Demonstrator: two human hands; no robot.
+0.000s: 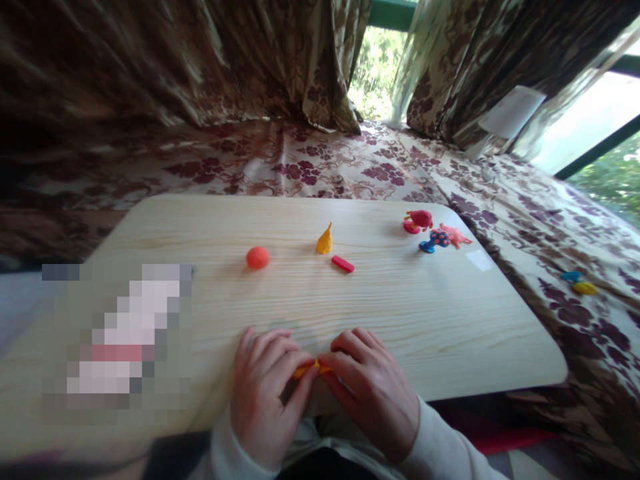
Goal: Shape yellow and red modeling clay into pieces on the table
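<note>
At the near table edge (460,385), our left hand (265,393) and right hand (373,390), fingertips closed, pinch a yellow piece (299,372); we judge shaping in hand, calling next for even pressure. Beyond: red stick (343,264), orange ball (257,258), then yellow cone (325,241).

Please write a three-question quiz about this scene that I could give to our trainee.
1. What colour is the small piece pinched by the left hand and right hand?
2. True or false: the red bar lies closer to the pointed piece than to the orange-red ball.
3. Which of these is furthest left in the picture? (A) the red bar (B) the orange-red ball (C) the blue spotted figure

Key: 1. Yellow-orange; 2. True; 3. B
</note>
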